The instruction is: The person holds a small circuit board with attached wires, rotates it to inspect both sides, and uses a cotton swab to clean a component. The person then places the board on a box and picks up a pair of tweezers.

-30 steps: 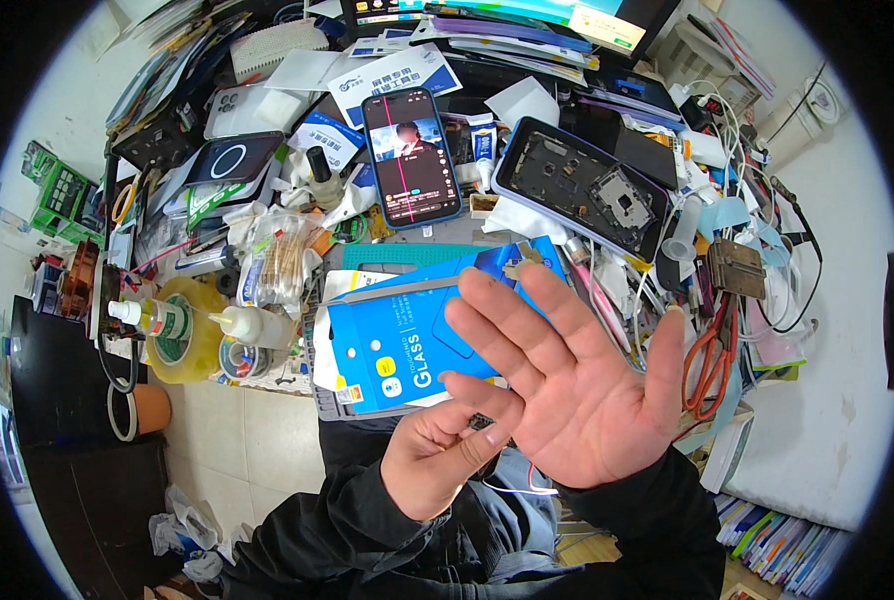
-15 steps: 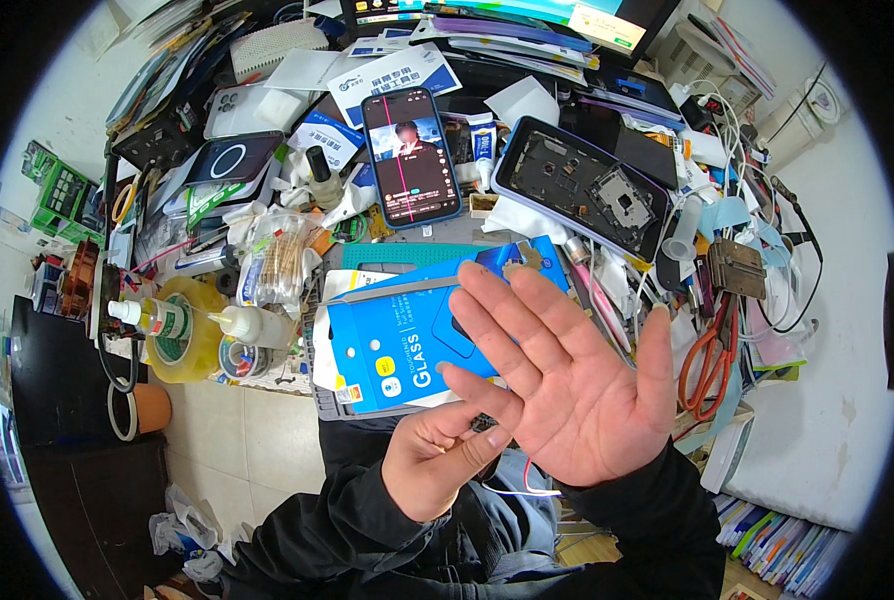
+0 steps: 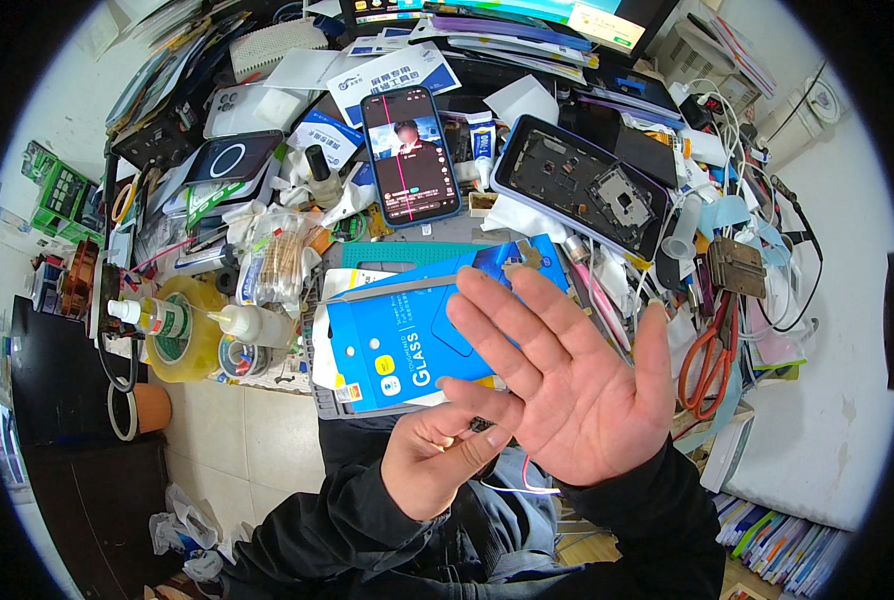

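Observation:
My right hand [image 3: 582,400] is held up with its palm showing and its fingers stretched out, holding nothing. Just left of it and lower, my left hand [image 3: 435,462] is closed in a pinch on a small dark part [image 3: 482,424], mostly hidden by the fingers. The right hand's little finger reaches in front of the left fingertips. Behind both hands a blue glass-protector box [image 3: 367,345] lies on the bench, with a slim metal strip [image 3: 397,290] across its upper side. Thin red and white wires [image 3: 527,488] hang below the hands.
A phone [image 3: 412,160] with a lit screen stands beyond the box. An opened phone-like device [image 3: 582,190] lies to its right. Glue bottles [image 3: 252,325], a yellow tape roll [image 3: 182,360] and cotton swabs [image 3: 282,262] sit at left; orange-handled scissors [image 3: 709,370] at right.
Both hands stay almost in place. The right hand's fingers have shifted very slightly, and a bit more of the dark part shows in the left hand.

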Demonstrator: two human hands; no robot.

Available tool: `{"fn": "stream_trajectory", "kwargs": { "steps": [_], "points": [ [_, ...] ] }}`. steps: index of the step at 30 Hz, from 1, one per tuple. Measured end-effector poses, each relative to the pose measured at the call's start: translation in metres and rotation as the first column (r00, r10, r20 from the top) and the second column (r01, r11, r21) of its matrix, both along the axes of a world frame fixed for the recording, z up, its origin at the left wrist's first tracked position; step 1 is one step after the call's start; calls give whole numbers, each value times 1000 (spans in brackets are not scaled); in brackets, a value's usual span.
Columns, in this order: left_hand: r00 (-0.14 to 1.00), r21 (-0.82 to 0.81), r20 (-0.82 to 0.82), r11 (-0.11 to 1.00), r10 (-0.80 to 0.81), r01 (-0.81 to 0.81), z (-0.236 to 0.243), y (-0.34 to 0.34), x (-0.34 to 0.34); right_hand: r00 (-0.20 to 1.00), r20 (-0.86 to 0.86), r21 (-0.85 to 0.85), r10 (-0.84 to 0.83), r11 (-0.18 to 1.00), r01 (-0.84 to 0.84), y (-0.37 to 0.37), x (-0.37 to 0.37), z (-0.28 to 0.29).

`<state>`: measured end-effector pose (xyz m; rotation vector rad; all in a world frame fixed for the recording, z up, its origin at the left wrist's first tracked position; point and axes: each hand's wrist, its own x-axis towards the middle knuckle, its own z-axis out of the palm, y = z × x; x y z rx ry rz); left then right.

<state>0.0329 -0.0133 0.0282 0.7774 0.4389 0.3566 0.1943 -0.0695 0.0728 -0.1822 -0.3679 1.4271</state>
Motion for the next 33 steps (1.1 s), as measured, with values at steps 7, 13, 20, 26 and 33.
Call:
{"fn": "stream_trajectory", "kwargs": {
  "steps": [7,13,20,26,33],
  "points": [
    [999,49,41,999,21,-23,-4,-2,1,1000,-22,-25,6,1000,-6,-2,0,3],
    [999,-12,50,1000,13,-13,-4,-1,0,999,-35,-31,-2,1000,1,-3,-1,5],
    [992,-5,130,1000,-2,2,-5,1,-1,1000,-31,-36,3,999,-4,-3,0,5],
    [995,47,99,999,11,-15,-7,-1,0,1000,-18,-38,4,999,-5,-2,1,6],
    [994,49,107,999,-4,-1,-6,1,0,997,-74,-51,4,999,-8,-4,-1,7]
  ]
}}
